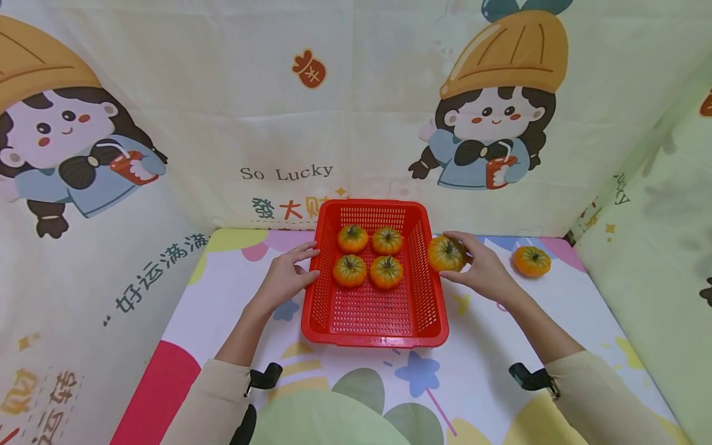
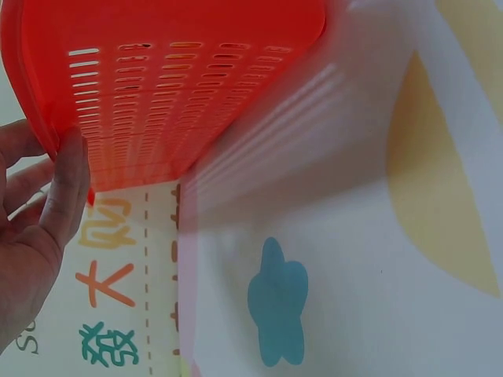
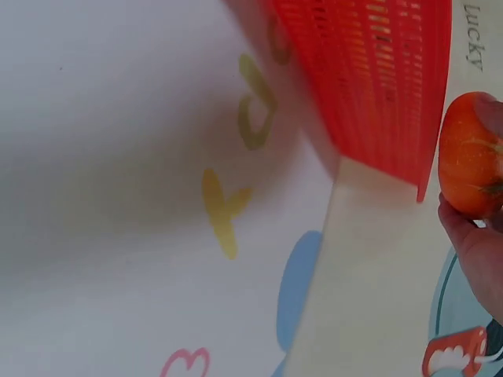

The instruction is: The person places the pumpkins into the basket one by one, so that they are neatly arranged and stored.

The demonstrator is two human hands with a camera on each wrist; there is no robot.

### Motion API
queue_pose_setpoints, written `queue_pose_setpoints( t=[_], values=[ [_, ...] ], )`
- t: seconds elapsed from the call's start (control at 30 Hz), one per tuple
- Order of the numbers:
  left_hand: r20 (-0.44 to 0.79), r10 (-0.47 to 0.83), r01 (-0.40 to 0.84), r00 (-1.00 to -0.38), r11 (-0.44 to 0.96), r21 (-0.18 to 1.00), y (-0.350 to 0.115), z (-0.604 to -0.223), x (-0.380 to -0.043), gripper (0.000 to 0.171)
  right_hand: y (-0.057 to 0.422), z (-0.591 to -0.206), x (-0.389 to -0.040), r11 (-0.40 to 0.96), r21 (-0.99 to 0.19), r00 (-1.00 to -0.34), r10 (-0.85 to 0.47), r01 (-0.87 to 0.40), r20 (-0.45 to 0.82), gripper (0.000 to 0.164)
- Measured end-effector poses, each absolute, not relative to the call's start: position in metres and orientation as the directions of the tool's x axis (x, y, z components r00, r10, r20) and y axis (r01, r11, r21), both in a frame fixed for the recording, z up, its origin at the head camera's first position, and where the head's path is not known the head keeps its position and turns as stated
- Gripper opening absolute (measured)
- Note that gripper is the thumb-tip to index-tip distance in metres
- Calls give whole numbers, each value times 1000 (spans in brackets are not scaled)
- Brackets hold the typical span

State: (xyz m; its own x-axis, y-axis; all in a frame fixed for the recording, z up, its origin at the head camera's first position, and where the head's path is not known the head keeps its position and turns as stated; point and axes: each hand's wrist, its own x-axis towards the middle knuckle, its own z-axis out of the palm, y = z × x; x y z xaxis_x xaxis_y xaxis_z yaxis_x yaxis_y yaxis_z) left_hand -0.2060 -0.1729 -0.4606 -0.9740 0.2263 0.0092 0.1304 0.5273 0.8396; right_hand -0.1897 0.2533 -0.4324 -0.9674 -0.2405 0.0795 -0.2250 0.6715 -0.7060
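A red plastic basket [image 1: 363,312] with slotted walls stands on the table. Several small orange pumpkins with green-streaked tops, such as this front pumpkin [image 1: 349,272], sit inside it in two rows. My left hand [image 1: 285,275] holds the basket's left rim, its thumb and fingers at the edge in the left wrist view. Just outside the right rim, my right hand [image 1: 483,266] grips another pumpkin [image 1: 447,254] between thumb and fingers. The right wrist view shows that held pumpkin [image 3: 469,157] raised beside the basket's wall.
One more pumpkin [image 1: 531,261] lies on the table at the far right, beyond my right hand. A printed cloth [image 1: 384,148] hangs behind the table's back edge, and a side cloth [image 1: 662,247] borders the right. The table cover [image 1: 473,364] carries colourful prints.
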Motion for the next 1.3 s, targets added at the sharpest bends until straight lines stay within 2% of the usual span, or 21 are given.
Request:
queue_pose_setpoints(
  t=[0.3, 0.53, 1.3],
  values=[
    [12, 231, 136, -973, 528, 839, -174, -461, -206, 56, 223, -428, -191, 628, -712, -928, -363, -312, 86, 85],
    [27, 238, 151, -971, 522, 840, -174, -461, -206, 55, 198, -427, -187, 648, -660, -894, -442, -379, 79, 84],
    [35, 244, 161, -969, 518, 840, -175, -459, -206, 54, 120, -446, -181, 642, -617, -769, -633, -455, -91, 80]
  ],
)
